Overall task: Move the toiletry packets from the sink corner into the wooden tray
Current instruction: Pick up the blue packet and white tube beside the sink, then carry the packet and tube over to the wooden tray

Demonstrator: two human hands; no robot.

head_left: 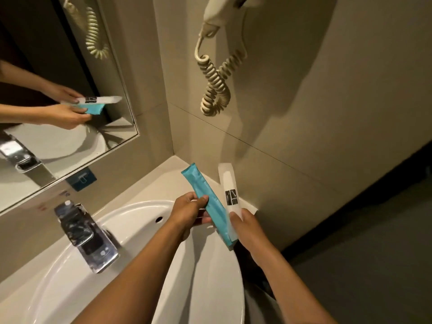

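My left hand [190,212] grips a long teal packet [205,197] above the right rim of the white sink [140,230]. The packet points up and away toward the sink corner [177,164]. Beside it, my right hand [245,226] holds a long white packet [229,190] with a black label, and that packet stands nearly upright next to the wall. The two packets overlap near their lower ends. No wooden tray shows in this view.
A chrome faucet [86,239] stands at the sink's left. A mirror [58,101] fills the left wall and reflects both hands. A wall hairdryer [222,12] with a coiled cord [215,85] hangs above the corner. Dark floor lies at right.
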